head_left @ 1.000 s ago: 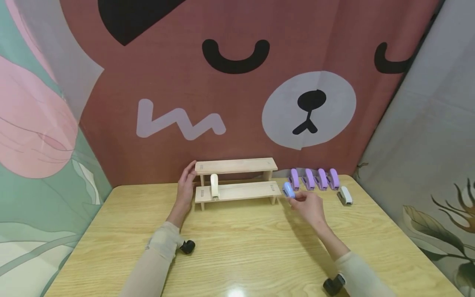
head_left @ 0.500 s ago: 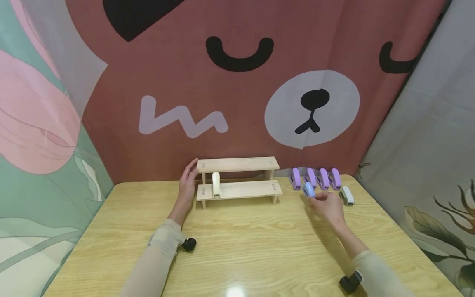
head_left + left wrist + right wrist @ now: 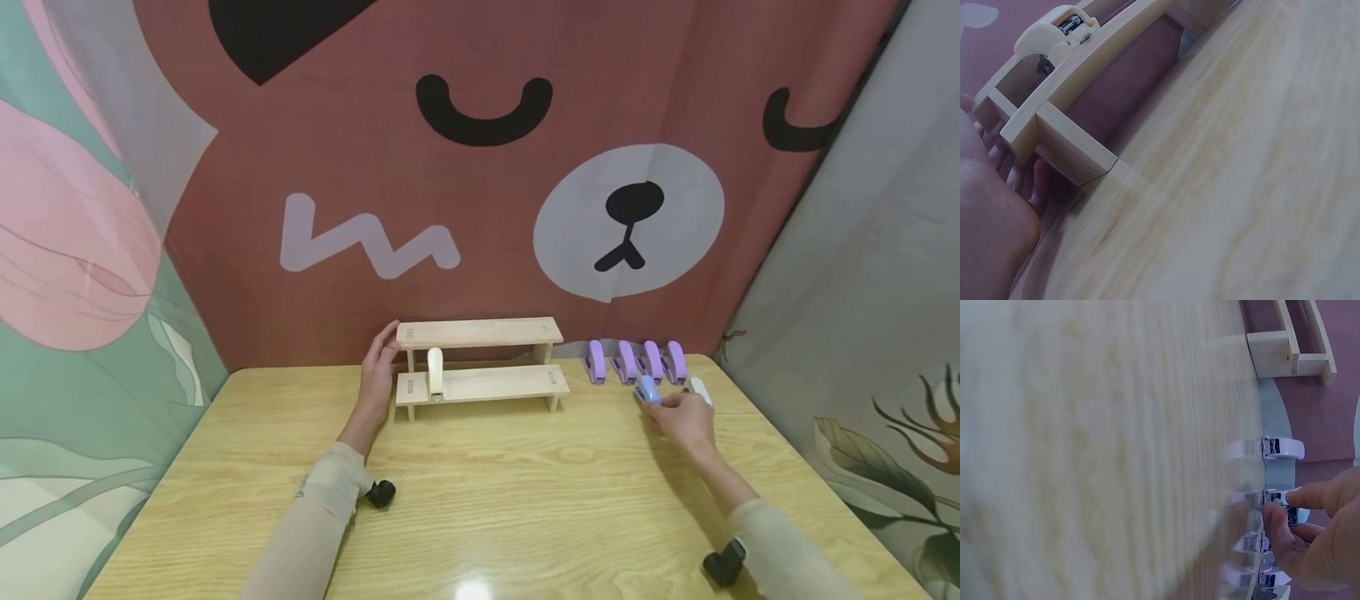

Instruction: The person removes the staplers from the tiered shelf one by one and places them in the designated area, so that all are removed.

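My right hand (image 3: 684, 421) pinches a small blue stapler (image 3: 647, 389) between thumb and fingers, in front of a row of several purple staplers (image 3: 595, 362) at the back right. A white stapler (image 3: 700, 389) is partly covered by that hand. In the right wrist view the thumb and fingertips close around the blue stapler (image 3: 1298, 515). My left hand (image 3: 377, 379) rests against the left end of a two-step wooden rack (image 3: 495, 385), fingers extended along its side. On the rack's lower step stands a cream stapler (image 3: 435, 372), seen larger in the left wrist view.
The rack's upper step (image 3: 480, 332) stands close to the curtain (image 3: 480, 200) with its printed bear face. A light wooden tabletop (image 3: 465, 492) spreads in front. Dark cameras sit on both wrists, and a grey curtain (image 3: 862, 275) hangs at the right.
My right hand has moved right with the blue stapler, away from the rack's right end to before the purple row, now overlapping the white stapler. The left hand has stayed at the rack.
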Motion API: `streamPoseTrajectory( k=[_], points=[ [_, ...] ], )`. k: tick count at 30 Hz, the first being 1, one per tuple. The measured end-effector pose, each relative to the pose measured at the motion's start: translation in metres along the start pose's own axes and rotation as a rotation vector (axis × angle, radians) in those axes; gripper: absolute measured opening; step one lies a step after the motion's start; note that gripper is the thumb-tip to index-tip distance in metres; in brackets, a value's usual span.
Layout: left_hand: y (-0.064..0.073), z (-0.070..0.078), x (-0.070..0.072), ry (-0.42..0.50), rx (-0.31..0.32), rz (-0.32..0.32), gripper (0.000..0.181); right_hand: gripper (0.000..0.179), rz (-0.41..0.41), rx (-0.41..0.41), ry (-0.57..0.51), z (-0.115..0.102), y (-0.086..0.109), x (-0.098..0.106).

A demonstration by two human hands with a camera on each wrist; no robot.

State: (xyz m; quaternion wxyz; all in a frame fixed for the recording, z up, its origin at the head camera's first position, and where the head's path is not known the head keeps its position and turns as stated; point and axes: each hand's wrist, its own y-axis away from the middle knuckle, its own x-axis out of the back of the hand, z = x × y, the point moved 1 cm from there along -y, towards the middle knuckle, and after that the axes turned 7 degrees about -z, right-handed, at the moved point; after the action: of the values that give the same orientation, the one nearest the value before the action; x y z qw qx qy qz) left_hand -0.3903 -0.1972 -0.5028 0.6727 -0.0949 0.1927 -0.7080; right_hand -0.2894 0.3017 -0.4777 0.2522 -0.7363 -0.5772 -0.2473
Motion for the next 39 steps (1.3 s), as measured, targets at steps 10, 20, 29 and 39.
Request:
streamPoseTrajectory(
  k=[10,20,29,39],
  points=[
    [-0.001,-0.005,0.001,-0.001,0.011,-0.005,0.047,0.025,-0.001,-0.037,0.069,0.006,-0.004,0.002],
    [0.0,-0.007,0.003,-0.011,-0.004,-0.008,0.046,0.026,0.002,-0.014,0.165,0.015,-0.01,0.002],
    [-0.002,-0.007,0.003,-0.013,-0.007,-0.018,0.046,0.026,-0.029,0.0,0.213,0.016,-0.011,0.004],
    [-0.002,-0.006,0.002,-0.019,-0.006,0.002,0.045,0.033,-0.085,0.034,0.231,0.012,-0.012,0.006]
  ],
)
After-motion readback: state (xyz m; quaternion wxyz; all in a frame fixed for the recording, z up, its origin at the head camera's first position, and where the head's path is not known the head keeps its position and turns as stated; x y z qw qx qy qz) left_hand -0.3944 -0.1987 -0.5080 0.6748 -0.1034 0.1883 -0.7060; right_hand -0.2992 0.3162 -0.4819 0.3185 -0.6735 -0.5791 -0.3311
